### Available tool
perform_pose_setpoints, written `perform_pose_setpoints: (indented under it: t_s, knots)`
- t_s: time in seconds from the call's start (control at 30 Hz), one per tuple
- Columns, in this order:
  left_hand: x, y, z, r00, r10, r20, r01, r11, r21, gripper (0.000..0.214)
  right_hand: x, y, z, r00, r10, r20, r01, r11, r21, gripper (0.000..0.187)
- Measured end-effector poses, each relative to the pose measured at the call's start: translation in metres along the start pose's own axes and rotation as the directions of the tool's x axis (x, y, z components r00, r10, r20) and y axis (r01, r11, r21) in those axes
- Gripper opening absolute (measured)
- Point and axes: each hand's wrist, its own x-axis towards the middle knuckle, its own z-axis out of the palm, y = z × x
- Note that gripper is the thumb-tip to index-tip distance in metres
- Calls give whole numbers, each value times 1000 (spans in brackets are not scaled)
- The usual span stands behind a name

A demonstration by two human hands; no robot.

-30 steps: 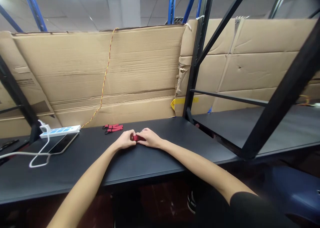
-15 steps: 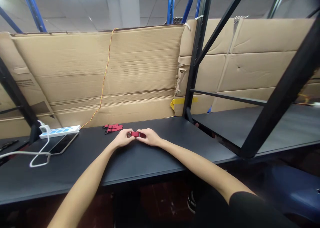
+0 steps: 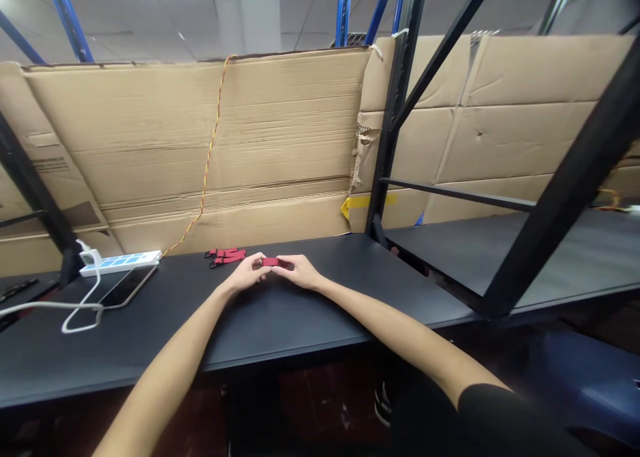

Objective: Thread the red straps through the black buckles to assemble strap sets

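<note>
Nearby, red straps (image 3: 225, 257) (cardboard sheet (image 3: 200, 130) behind).

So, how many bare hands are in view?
2: the bare left hand and bare right hand, both holding a small red fabric strap over the black table; no others show.

Short red webbing strap (image 3: 271, 262), narrow, flat, held level between left hand (image 3: 245, 275) and right hand (image 3: 301, 273); ends hidden within the hands.
</note>
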Motion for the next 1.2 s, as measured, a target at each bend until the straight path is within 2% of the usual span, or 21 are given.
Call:
perform_pose_setpoints:
  t_s: [0.13,0.23,0.33,0.4,0.43,0.47,0.53,0.6,0.7,0.8,0.87,1.03,1.2]
  knots:
    - [-1,3,1,999,-49,-10,47,984,-172,30,2,0,0,998,38,47,-45,986,158,47]
    - [-1,7,2,996,-87,-37,71,946,-316,32,2,4,1,997,61,55,-70,980,188,47]
    - [0,6,-4,976,-134,-172,57,919,-390,37,1,8,1,996,64,64,-72,987,142,43]
    - [1,1,-10,934,-164,-317,69,954,-292,37,0,10,2,997,63,41,-67,993,94,40]
    - [2,-3,-13,908,-152,-391,89,981,-175,35,0,11,2,998,65,24,-67,995,70,39]
    - [2,-6,-16,885,-117,-451,114,993,-33,33,0,12,2,998,70,8,-70,996,49,38]
    - [2,-11,-19,863,-8,-505,144,962,231,30,1,16,4,997,81,-11,-81,996,22,37]
    - [1,-13,-18,872,143,-468,92,892,443,32,2,20,5,997,81,-18,-81,997,5,37]
    - [-1,-11,-10,914,315,-255,-98,783,614,40,4,25,6,999,47,21,-47,999,-13,40]
    - [-3,-9,-2,946,325,-16,-235,718,655,52,5,29,6,995,1,104,-5,999,36,41]
    - [-4,-9,1,956,285,68,-254,690,678,51,5,29,5,990,-1,140,-13,995,98,38]
    - [-6,-8,1,969,229,98,-232,689,686,47,3,25,2,983,84,165,-112,979,170,32]
    - [-8,1,1,971,215,101,-228,720,656,49,3,22,-1,978,61,200,-99,977,190,29]
